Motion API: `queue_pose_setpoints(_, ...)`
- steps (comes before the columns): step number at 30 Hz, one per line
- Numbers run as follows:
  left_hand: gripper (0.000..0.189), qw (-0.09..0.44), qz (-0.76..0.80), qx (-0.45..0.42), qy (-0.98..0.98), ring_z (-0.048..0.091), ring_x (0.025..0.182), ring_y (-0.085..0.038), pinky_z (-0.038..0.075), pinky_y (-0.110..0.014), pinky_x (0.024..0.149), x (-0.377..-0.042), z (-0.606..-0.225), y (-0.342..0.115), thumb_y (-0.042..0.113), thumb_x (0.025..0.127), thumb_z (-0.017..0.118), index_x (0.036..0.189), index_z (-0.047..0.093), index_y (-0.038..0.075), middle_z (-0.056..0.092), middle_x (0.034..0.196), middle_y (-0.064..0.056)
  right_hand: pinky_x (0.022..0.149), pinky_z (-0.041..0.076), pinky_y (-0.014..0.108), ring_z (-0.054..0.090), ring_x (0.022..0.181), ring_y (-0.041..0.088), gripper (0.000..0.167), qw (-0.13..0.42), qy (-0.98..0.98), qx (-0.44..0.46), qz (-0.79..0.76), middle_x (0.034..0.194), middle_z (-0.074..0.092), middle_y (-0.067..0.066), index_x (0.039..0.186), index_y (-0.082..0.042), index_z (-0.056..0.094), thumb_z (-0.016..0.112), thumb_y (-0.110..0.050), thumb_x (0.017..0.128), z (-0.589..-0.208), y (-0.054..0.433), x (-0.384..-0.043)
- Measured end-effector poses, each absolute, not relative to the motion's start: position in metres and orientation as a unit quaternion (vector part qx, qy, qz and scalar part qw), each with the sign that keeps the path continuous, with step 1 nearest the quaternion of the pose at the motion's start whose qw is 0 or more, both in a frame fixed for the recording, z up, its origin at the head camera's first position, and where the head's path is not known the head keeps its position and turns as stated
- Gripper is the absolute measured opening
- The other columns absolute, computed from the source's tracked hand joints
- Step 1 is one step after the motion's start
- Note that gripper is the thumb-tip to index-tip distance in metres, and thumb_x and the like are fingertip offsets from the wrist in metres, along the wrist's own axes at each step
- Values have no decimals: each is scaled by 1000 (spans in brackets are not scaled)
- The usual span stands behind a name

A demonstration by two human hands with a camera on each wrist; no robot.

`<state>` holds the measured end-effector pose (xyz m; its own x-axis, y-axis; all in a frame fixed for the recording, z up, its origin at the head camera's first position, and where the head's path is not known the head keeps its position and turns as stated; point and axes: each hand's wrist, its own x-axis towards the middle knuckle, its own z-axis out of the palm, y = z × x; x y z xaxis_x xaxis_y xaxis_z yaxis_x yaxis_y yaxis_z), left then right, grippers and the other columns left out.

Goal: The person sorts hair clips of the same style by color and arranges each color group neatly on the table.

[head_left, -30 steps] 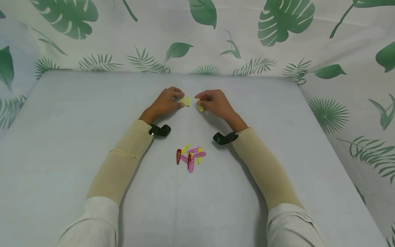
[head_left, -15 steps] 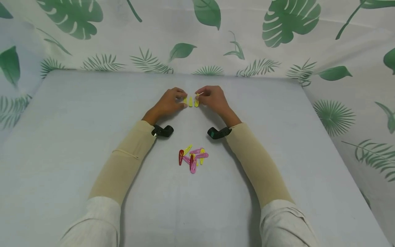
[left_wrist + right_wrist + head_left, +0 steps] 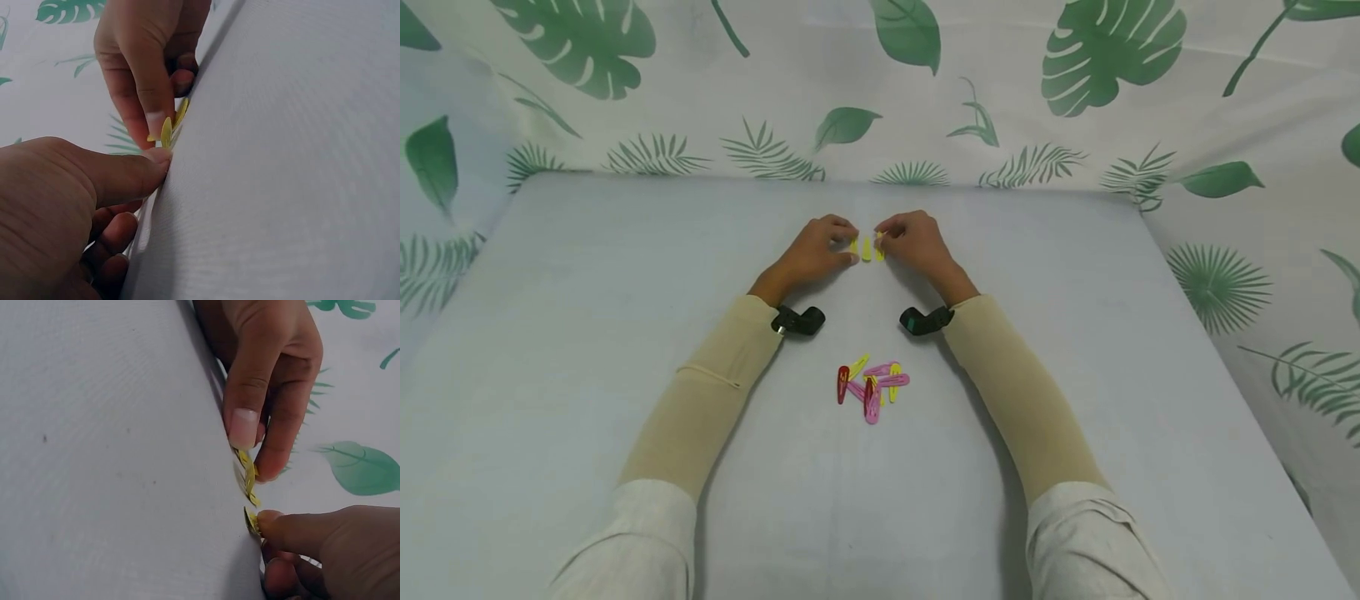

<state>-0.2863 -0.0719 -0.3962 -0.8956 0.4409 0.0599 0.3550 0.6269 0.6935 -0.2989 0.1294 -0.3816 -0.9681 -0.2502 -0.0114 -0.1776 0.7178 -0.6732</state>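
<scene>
Three yellow snap hair clips stand in a short row near the far side of the table. My left hand (image 3: 811,252) holds the leftmost yellow hair clip (image 3: 853,247) between thumb and fingers. The middle yellow hair clip (image 3: 867,249) lies on the cloth between my hands. At the right of the row, my right hand (image 3: 919,245) pinches another yellow hair clip (image 3: 251,522) by thumb and fingertip, close to the cloth. In the left wrist view, fingers partly hide the clips, and both thumbs (image 3: 147,169) come close together.
Nearer to me lies a loose pile of hair clips, with a red clip (image 3: 843,385), a pink clip (image 3: 895,380) and a yellow clip (image 3: 860,367) among them. The pale table (image 3: 775,500) ends at a leaf-patterned curtain (image 3: 760,75).
My right hand has moved left with its yellow clip and brought it down beside the middle one. The left hand stays by its clip. The head view has shifted slightly.
</scene>
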Motion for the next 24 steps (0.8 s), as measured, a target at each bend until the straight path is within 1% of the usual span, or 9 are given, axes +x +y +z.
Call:
queue_pose_setpoints(8,46,62,365,216,903,43,128,-30,30,-38,108,-286,-396,-71,15,92,69,133,57,-2,51,136,-16,75,47,34,59,89,22,27,63,936,-104,-331,100,68,10,115,-4,71,65,-15,91,-379,126,-297)
queue_pose_setpoints(15,46,69,363,212,905,42,129,-29,29,-37,108,-284,-394,-69,16,93,68,134,56,-1,50,137,-15,80,46,36,57,95,22,32,58,938,-99,-328,105,66,11,123,-6,65,62,-22,96,-378,129,-294)
queue_pose_setpoints(17,46,68,364,214,904,42,129,-29,29,-38,108,-283,-394,-69,16,93,67,135,56,-1,50,137,-15,79,47,36,57,94,22,32,59,938,-102,-327,105,66,11,124,-6,65,62,-21,96,-375,130,-290)
queue_pose_setpoints(24,46,63,362,213,905,42,128,-30,29,-39,108,-284,-394,-70,15,93,68,134,57,-2,50,136,-16,66,47,32,62,79,22,28,75,929,-150,-330,98,67,11,120,-4,67,62,-16,95,-366,136,-270)
